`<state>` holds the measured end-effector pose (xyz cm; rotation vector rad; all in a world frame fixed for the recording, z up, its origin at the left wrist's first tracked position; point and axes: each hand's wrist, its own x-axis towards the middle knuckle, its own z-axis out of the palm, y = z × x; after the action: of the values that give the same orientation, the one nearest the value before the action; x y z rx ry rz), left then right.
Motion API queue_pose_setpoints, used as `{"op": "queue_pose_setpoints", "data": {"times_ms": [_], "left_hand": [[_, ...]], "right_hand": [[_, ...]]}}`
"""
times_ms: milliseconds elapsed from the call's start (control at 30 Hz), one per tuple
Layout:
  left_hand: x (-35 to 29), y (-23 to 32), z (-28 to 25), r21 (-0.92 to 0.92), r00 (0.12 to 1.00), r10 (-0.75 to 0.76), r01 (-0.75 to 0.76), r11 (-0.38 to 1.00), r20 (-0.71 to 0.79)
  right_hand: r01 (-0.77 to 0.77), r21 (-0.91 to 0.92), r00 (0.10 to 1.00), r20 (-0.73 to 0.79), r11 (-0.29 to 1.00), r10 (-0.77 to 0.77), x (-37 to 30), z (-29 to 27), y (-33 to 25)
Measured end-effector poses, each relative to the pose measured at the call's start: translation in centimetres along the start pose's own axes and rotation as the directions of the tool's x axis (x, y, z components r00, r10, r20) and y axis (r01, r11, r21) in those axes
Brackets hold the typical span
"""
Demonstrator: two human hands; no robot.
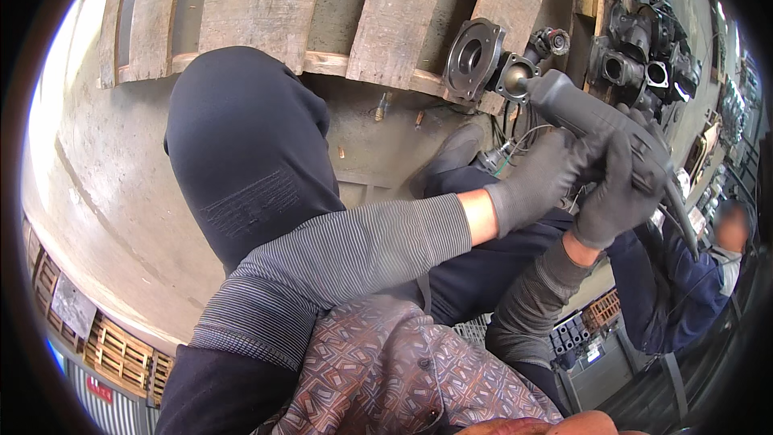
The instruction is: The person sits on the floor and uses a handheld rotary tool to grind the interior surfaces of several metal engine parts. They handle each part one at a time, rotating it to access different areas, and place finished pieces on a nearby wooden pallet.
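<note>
Both my hands wear dark grey work gloves. My left hand [538,175] is closed round the underside of a dark grey corded power tool [581,107]. My right hand [624,193] grips the tool's rear part, with a thick cable running down behind it. The tool's tip meets a metal housing [516,78] with a squarish flange and a brass-coloured round bore. Exactly what bit it carries is hidden. Beside the housing stands a round flanged metal casting [473,60]. A smaller metal fitting [552,42] sticks out on the far side.
A wooden pallet [258,0] spans the far side. Many dark castings [636,40] are piled at the far right. A person in dark blue [684,298] sits or crouches at the right. My knee [241,137] is raised at left. Thin wires [515,149] lie below the housing.
</note>
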<state>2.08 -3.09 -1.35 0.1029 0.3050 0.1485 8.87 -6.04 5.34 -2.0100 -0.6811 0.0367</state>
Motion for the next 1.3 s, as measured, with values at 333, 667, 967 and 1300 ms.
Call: {"op": "queue_pose_setpoints", "data": {"times_ms": [333,667,967,1300], "left_hand": [[-0.1,0.2,0.5,0.012,0.995,0.101,-0.101,0.995,-0.023],[0.3,-1.1,0.0,-0.033,0.997,0.041,-0.039,0.999,0.063],[0.8,-1.1,-0.5,-0.027,0.997,0.012,-0.01,1.0,0.074],[-0.6,1.2,0.1,0.125,0.998,-0.044,0.039,0.991,0.035]], "right_hand": [[0.037,0.056,0.999,-0.023,0.998,-0.036,-0.1,-0.3,0.4],[0.038,-0.012,0.999,-0.01,0.999,-0.038,0.0,-1.1,0.3],[-0.024,-0.038,1.0,-0.021,0.999,0.023,-0.1,-0.8,0.4],[-0.021,0.023,0.999,-0.025,1.0,0.022,0.1,-0.4,0.2]]}}
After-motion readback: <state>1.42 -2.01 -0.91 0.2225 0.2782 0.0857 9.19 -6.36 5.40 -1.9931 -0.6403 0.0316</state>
